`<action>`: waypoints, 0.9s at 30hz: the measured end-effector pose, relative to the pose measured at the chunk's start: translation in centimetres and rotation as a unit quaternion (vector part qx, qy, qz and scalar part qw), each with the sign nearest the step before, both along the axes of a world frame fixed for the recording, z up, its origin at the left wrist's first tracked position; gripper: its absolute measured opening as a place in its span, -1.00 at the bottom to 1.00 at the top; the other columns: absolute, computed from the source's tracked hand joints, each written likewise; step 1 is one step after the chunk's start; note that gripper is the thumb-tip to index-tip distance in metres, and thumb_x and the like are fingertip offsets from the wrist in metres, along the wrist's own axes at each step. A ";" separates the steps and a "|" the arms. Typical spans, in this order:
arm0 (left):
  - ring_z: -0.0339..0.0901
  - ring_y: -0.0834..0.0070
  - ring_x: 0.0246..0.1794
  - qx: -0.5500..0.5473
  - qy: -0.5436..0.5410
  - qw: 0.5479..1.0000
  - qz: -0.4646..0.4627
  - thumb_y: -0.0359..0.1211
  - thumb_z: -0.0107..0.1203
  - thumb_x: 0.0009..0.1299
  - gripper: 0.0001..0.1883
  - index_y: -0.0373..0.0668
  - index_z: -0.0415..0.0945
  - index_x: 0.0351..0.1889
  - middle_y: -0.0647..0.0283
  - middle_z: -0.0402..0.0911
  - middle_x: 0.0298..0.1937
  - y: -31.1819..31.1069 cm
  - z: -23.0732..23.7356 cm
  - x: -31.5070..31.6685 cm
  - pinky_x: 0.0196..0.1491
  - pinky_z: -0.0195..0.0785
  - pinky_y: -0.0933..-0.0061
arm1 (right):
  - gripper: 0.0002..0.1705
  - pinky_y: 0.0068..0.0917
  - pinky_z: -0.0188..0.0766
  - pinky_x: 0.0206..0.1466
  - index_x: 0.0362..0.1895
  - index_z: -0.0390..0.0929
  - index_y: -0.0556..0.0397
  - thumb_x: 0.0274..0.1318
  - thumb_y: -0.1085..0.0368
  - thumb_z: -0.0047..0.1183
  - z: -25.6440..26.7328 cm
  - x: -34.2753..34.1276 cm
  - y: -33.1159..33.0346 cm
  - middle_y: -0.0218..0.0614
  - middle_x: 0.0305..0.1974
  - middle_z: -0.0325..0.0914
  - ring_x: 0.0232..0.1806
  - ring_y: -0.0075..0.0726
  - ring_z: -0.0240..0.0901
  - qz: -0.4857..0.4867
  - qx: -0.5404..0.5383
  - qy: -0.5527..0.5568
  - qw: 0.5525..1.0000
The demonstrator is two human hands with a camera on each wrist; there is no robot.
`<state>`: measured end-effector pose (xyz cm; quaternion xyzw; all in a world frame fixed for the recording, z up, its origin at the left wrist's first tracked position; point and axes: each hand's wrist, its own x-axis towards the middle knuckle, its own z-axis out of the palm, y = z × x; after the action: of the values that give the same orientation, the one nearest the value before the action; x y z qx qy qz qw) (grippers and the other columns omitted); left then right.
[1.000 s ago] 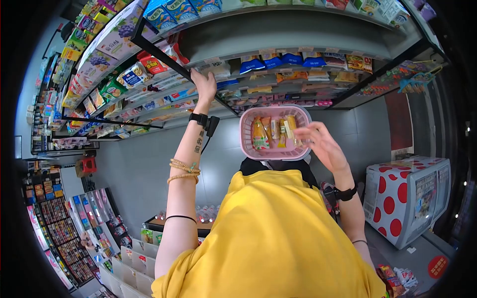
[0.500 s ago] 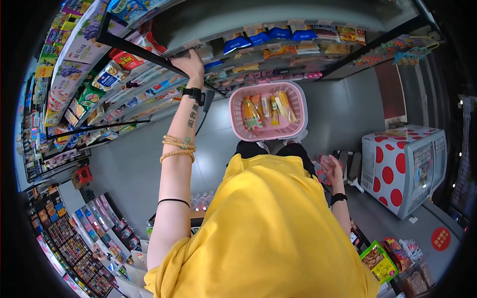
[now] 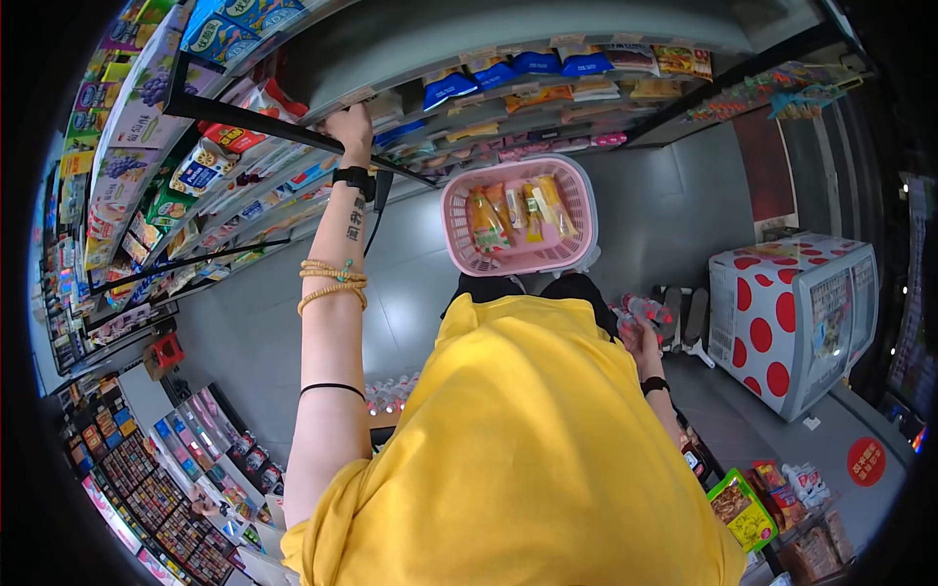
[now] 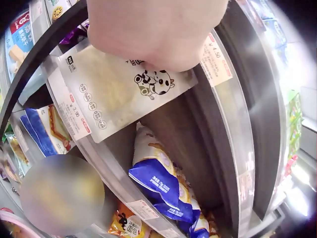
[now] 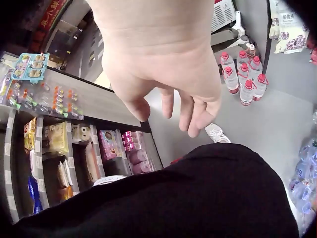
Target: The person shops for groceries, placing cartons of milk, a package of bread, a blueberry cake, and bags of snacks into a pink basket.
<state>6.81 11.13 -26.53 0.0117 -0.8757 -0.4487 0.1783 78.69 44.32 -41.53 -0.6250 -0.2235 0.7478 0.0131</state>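
My left hand is at the shelf, its fingers curled at the top of a white bread packet with a panda print, which it grips. The packet slants across the shelf's front edge in the left wrist view; the fingertips are hidden behind the hand. Beside it lie several blue-and-white snack bags. Down by my right leg hangs the right hand, fingers loosely bent, holding nothing. A pink basket in front of my legs holds several packaged breads.
Tall shelves of packaged snacks run ahead and to the left. Several red-capped water bottles stand on the floor at the right. Beyond them is a red-dotted freezer. A display with a green-framed package stands behind right.
The right hand has dropped from beside the basket to my right side. My left hand stays at the shelf packet while the head view has shifted.
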 end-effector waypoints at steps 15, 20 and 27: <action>0.61 0.43 -0.09 0.122 -0.014 0.986 -0.116 -0.36 0.26 0.35 -0.67 -0.40 0.60 -0.01 0.16 0.72 -0.07 -2.1 -2.2 -0.3 0.06 0.41 0.42 | -0.59 -0.46 0.49 -0.30 0.10 0.50 -0.12 0.24 0.05 0.21 -1.2 -4.5 1.5 -0.30 -0.12 0.65 -0.15 -0.29 0.65 0.150 0.090 -0.018 0.984; 0.65 0.36 -0.17 0.084 0.005 0.992 -0.094 -0.34 0.34 0.30 -0.65 -0.31 0.58 -0.02 0.06 0.73 -0.12 -1.1 0.8 4.4 -0.02 0.44 0.38 | -0.65 -0.41 0.47 -0.35 0.10 0.46 -0.15 0.27 0.14 0.15 -4.7 -4.4 1.3 -0.34 -0.22 0.64 -0.35 -0.30 0.63 0.167 0.071 -0.026 0.983; 0.51 0.11 0.19 0.003 0.077 0.988 -0.135 -0.50 0.31 0.23 -0.72 -0.09 0.71 -0.08 0.18 0.71 0.02 -2.3 1.3 8.2 0.25 0.34 0.19 | -0.66 -0.43 0.45 -0.42 0.09 0.48 -0.12 0.25 0.19 0.16 -4.5 -5.9 1.3 -0.31 -0.19 0.62 -0.38 -0.31 0.59 0.178 0.071 -0.041 0.981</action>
<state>15.00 8.80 -25.26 -0.1406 -0.8513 -0.4710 0.1832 72.79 45.65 -45.99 -0.6024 -0.3846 0.6942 -0.0849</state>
